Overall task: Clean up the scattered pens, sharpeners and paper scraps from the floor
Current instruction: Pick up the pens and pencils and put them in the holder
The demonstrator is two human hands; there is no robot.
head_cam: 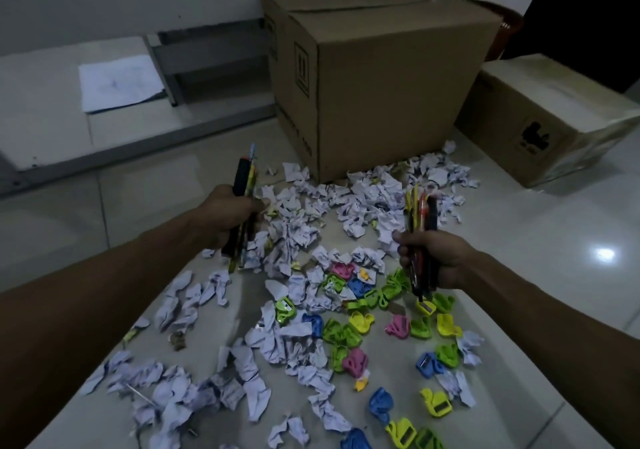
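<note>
White paper scraps (294, 234), green, yellow, pink, blue sharpeners (381, 327), brown cardboard box (388, 81).

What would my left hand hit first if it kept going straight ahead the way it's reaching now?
Probably the crumpled paper scraps just beyond the left hand, which grips a bundle of pens. If it passes above them, the big cardboard box lies farther along that line. Height above the floor is hard to judge.

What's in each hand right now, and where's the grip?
Left hand grips a pen bundle around its middle; right hand grips another pen bundle near its lower half.
</note>
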